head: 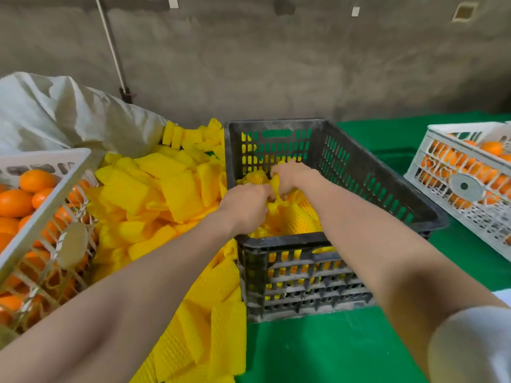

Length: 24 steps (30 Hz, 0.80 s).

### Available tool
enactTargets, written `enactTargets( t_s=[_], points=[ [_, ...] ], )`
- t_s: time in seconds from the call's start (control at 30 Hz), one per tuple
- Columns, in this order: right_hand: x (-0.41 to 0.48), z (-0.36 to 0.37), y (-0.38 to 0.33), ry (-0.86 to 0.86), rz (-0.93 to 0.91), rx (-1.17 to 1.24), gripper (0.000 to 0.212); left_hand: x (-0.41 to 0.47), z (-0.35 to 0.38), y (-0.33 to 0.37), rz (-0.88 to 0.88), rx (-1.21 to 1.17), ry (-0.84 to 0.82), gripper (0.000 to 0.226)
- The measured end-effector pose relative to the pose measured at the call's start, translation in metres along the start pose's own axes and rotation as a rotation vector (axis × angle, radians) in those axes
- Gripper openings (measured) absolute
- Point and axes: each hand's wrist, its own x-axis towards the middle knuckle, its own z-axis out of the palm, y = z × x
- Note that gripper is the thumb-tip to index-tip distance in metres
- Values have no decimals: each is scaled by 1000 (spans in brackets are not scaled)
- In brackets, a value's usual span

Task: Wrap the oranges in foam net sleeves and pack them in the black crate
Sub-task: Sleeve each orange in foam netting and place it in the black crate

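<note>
Nearest the camera, two bare forearms reach forward over the green-covered bench [331,349]; a white garment sleeve [470,341] shows at the right elbow. A loose pile of yellow foam net sleeves [177,189] lies on the bench left of centre and touches the left wall of the black crate [279,241]. The black crate stands at the centre of the bench and holds several wrapped oranges [300,221] in its lower part.

Above the crate interior, the left hand [249,201] and the right hand [291,176] meet. The fingers of both hands are curled and pinch one held sleeve [273,186] between them. Whether an orange sits inside it cannot be determined.

At the left edge, a white crate [41,214] contains bare oranges [16,201]. A second white crate [467,146], also loaded with oranges, stands well apart at the right. Behind the pile rests a pale sack [69,114]. A grey concrete wall [276,64] closes the far side.
</note>
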Motion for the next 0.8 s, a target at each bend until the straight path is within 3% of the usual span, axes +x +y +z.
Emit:
enactTargets(
  t_s=[0.13, 0.23, 0.37, 0.43, 0.5, 0.63, 0.8],
  points=[
    [24, 23, -5, -144, -72, -42, 82, -1, 0, 1, -5, -22, 31, 24],
    [28, 29, -10, -135, -38, -1, 92, -3, -1, 3, -19, -69, 55, 21],
    [10, 18, -17, 125, -24, 114, 74, -10, -6, 1, -45, -295, 151, 18],
    [-6, 5, -24, 313, -72, 178, 60, -17, -10, 1, -87, -494, 252, 18],
    [-23, -6, -33, 509, -154, 297, 46, -26, -11, 0, -119, -545, 306, 18],
    [-60, -17, -58, 783, -355, 457, 24, -51, -26, -22, -22, -415, 179, 16],
    [-102, -14, -114, 848, -515, 637, 16, -91, -75, -80, -77, -450, 78, 12]
  ],
)
